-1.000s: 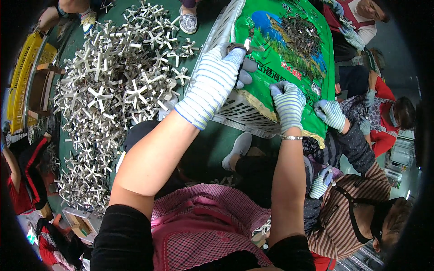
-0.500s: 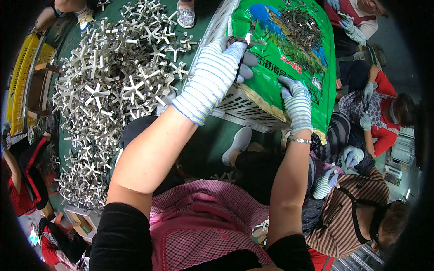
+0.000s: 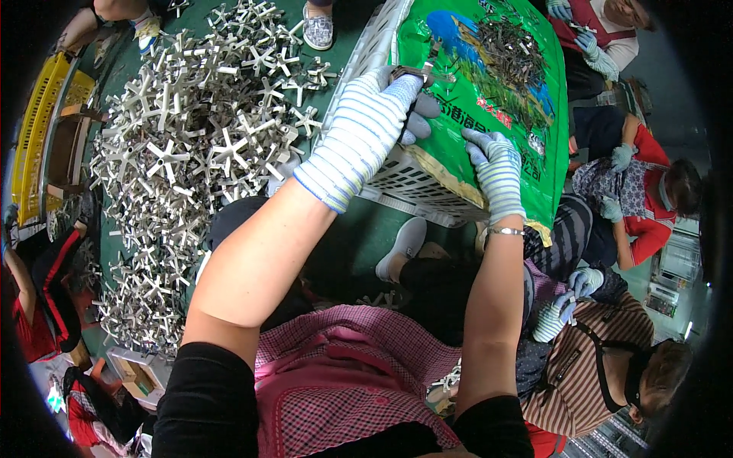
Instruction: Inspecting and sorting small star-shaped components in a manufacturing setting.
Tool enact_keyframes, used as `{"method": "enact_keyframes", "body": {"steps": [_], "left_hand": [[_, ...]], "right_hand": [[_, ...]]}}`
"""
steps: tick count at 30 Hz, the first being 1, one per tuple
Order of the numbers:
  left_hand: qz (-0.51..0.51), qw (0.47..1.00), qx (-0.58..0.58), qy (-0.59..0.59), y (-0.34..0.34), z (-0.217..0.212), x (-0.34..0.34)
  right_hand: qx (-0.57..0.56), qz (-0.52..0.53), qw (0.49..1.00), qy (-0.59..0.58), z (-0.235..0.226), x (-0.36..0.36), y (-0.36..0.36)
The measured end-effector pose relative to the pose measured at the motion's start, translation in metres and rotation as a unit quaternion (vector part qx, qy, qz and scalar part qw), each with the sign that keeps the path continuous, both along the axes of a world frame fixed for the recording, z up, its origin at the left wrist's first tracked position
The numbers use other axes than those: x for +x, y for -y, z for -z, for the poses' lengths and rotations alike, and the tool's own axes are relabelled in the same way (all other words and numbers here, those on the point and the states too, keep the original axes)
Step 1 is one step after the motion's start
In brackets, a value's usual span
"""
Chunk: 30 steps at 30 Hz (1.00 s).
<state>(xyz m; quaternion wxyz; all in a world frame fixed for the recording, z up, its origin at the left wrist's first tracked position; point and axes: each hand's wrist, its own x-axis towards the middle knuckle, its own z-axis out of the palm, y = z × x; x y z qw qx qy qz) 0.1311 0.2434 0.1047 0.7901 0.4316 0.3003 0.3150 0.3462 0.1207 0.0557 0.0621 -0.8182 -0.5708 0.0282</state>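
My left hand, in a striped knit glove with grey fingertips, grips a small dark metal part with several prongs over the green plastic sack. The part's prongs stick out past the thumb and its lower portion is hidden in the hand. My right hand, in a matching glove, is over the near part of the sack with its fingers loosely bent and apart, and nothing shows in them. The sack covers a white plastic crate. Dark thin metal pieces lie heaped on its far part.
A big pile of pale star-shaped parts spreads over the green floor at the left. Beyond it stands a yellow crate. Several gloved co-workers sit at the right, one in a striped top. Another person's shoe is below the crate.
My right hand has shifted slightly left and down over the sack. The left hand keeps hold of the pronged part, which has turned and moved slightly right.
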Motion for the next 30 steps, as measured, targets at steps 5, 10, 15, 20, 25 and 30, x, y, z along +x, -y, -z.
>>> {"method": "enact_keyframes", "body": {"steps": [5, 10, 15, 20, 25, 30], "left_hand": [[0.012, 1.0, 0.007, -0.009, -0.001, 0.001, 0.0], [0.048, 0.998, 0.023, -0.03, 0.0, 0.0, -0.001], [0.065, 0.998, 0.002, -0.02, 0.007, 0.002, 0.007], [0.087, 0.996, 0.023, -0.017, 0.015, 0.006, 0.014], [0.09, 0.994, 0.059, -0.037, 0.023, 0.003, 0.02], [0.083, 0.989, 0.117, -0.039, 0.027, 0.003, 0.022]], "right_hand": [[0.08, 0.006, 0.997, 0.001, 0.011, 0.003, 0.005], [0.209, 0.11, 0.943, -0.234, -0.004, -0.024, 0.0], [0.323, 0.113, 0.847, -0.407, -0.037, -0.065, -0.013], [0.401, 0.08, 0.731, -0.546, -0.029, -0.074, -0.022], [0.438, 0.06, 0.72, -0.535, -0.033, -0.076, -0.023], [0.438, 0.082, 0.693, -0.566, -0.036, -0.078, -0.024]]}}
